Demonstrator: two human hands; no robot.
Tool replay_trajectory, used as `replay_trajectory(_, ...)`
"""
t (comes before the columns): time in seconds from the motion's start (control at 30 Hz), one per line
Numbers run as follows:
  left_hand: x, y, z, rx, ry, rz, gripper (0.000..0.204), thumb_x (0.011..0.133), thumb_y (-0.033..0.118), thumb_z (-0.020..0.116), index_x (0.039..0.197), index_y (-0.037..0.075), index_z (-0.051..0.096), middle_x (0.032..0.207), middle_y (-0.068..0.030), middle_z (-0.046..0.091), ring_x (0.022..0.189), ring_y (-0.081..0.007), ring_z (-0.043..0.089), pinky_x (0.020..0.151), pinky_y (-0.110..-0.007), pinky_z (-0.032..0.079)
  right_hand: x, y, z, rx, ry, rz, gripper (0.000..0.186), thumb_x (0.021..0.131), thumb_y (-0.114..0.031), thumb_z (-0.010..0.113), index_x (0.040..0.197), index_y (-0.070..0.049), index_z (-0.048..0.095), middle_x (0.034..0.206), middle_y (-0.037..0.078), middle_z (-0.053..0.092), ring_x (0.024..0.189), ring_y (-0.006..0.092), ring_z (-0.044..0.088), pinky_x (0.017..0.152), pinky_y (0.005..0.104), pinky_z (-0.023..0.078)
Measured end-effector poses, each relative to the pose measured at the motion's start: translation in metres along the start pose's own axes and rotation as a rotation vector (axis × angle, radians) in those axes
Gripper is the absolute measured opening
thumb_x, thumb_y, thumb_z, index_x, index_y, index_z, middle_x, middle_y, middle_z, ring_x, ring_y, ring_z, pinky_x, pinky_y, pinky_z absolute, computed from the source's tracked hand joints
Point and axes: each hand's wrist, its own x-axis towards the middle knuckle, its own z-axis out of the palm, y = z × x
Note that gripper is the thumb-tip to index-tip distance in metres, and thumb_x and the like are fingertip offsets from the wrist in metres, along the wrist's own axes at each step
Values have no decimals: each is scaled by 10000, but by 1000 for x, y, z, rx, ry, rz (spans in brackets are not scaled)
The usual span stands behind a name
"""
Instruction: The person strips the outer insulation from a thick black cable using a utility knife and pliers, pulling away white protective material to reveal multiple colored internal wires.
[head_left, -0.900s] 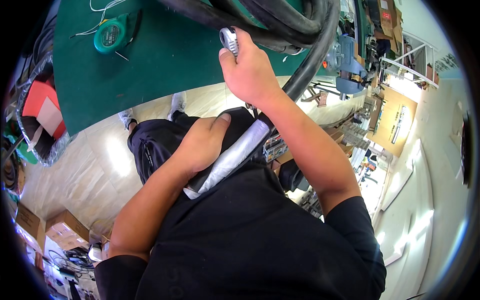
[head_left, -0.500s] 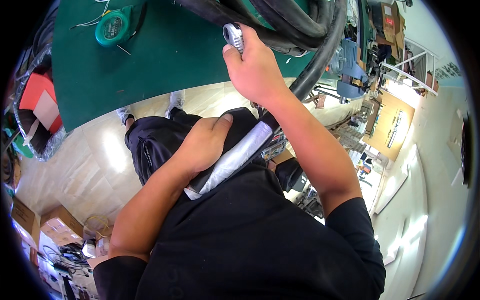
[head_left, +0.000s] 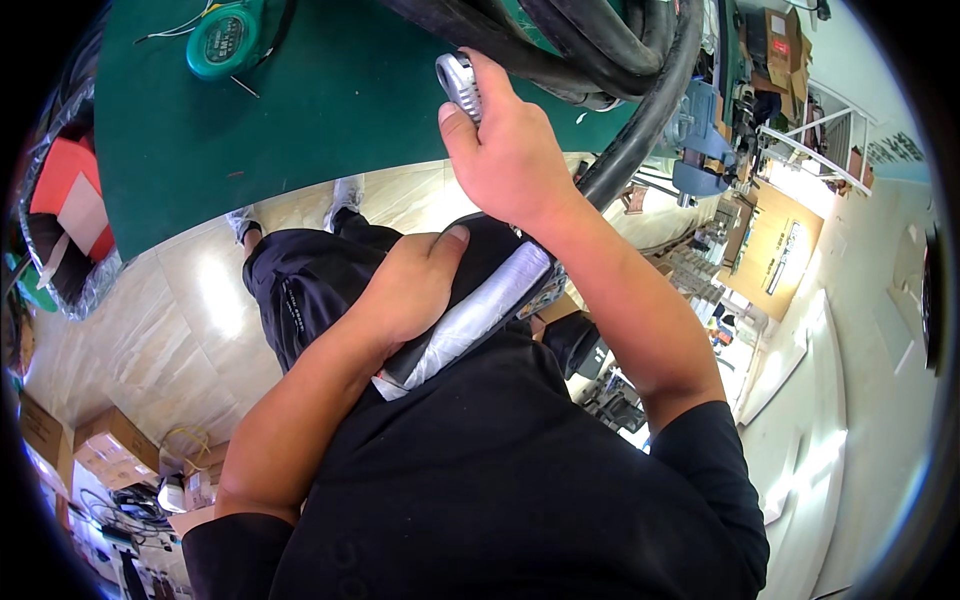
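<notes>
My right hand (head_left: 508, 150) is closed around a silver ratchet-type tool (head_left: 460, 85), whose slotted head pokes out above my thumb over the green table's front edge. Its lower part is hidden. My left hand (head_left: 405, 285) grips a dark piece (head_left: 478, 250) in my lap, thumb on top, beside a silver-wrapped sleeve (head_left: 480, 310). The sleeve lies diagonally against my body at the end of a thick black hose (head_left: 640, 130), which runs up under my right forearm toward more looped hoses (head_left: 590, 50) on the table.
The green table (head_left: 180, 150) holds a teal tape measure (head_left: 222, 42) and thin white wires. A lined bin (head_left: 70, 210) with red pieces stands at left, cardboard boxes (head_left: 115, 450) lie at lower left on the tiled floor, and a blue-grey machine (head_left: 698, 150) is at right.
My right hand with the tool shifted slightly up, then back down and left. The table and hoses sit a little higher in the picture. My left hand keeps its grip.
</notes>
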Motion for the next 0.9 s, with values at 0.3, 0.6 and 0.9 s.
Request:
replay_trajectory(0.3,1,-1,2,-6,7,-12,504,1033,335,394,1114,-119,598,961,-228,661,898,-270,596,885,-371,433,1,7,9,-39,-73,30,542,906,-193,544,1340,97,400,752,239,665,717,434,653,697,504,515)
replay_trajectory(0.6,6,-9,6,-167,27,-101,474,1028,333,422,1027,-89,636,905,-129,667,814,-175,596,780,-313,455,1,17,22,-197,-229,81,541,910,-201,532,1342,98,401,781,258,668,749,440,662,708,510,523)
replay_trajectory(0.9,16,-13,-2,-273,-126,-191,510,1036,333,399,1174,-120,589,1082,-192,659,923,-211,634,831,-337,485,4,10,17,64,-61,-12,491,896,-198,569,1305,49,457,856,263,676,776,438,663,721,490,518)
